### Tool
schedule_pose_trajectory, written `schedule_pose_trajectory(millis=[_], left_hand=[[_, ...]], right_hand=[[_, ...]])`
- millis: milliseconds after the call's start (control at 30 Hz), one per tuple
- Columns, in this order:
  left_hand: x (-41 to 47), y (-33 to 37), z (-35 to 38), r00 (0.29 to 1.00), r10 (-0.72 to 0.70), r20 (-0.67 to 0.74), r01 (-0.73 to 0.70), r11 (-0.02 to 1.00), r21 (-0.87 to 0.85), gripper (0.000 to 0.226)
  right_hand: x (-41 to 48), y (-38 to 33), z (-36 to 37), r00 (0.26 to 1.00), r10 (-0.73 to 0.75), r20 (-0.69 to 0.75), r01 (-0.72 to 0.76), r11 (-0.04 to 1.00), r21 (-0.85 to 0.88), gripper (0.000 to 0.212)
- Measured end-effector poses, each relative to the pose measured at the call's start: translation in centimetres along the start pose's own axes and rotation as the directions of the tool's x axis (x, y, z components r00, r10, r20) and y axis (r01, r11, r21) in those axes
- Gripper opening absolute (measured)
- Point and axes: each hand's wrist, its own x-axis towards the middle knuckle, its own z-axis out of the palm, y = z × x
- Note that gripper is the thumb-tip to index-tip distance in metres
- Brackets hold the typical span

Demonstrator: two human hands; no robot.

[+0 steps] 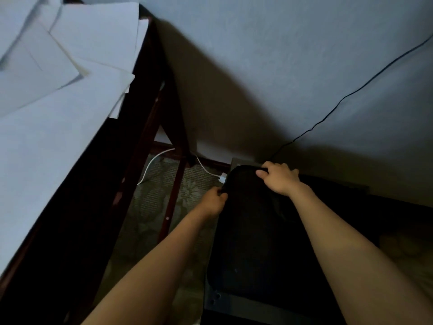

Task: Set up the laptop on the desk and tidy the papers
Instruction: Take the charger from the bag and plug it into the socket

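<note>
No legible writing anywhere.
The white papers [58, 95] on the desk [93, 172] show no print that can be made out; the black case [253, 231] shows no readable label in the dim light.

White cable [145, 169] on patterned carpet [150, 207] (black cable [346, 95] along wall [281, 55])

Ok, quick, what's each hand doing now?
Left hand: pinching the side edge of the black bag.
Right hand: fingers curled over the bag's top edge.
</note>
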Motion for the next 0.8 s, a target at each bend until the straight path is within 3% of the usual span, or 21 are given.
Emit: schedule_pose_trajectory(millis=[400,500,633,800], left_hand=[[-4.7,2.7,-1.8,1.0,0.019,-0.024,-0.02,0.999,-0.047,0.031],[-6.3,3.0,-2.0,0.998,0.027,-0.058,-0.034,0.992,-0.121,0.013],[-8.4,2.6,-2.0,0.995,0.007,-0.1,-0.02,0.992,-0.125,0.03],[-12.2,1.9,-2.5,0.992,0.012,-0.124,-0.015,1.0,-0.022,0.024]], right_hand=[[-8.3,-0.4,-3.2,0.968,-0.094,-0.231,0.109,0.993,0.051,0.028],[-10.9,-0.6,-3.8,0.949,-0.124,-0.291,0.145,0.988,0.051,0.023],[-14.9,-1.0,-3.8,0.92,-0.182,-0.347,0.201,0.979,0.019,0.022],[-19.7,-1.6,-3.1,0.897,-0.216,-0.386,0.237,0.971,0.007,0.026]])
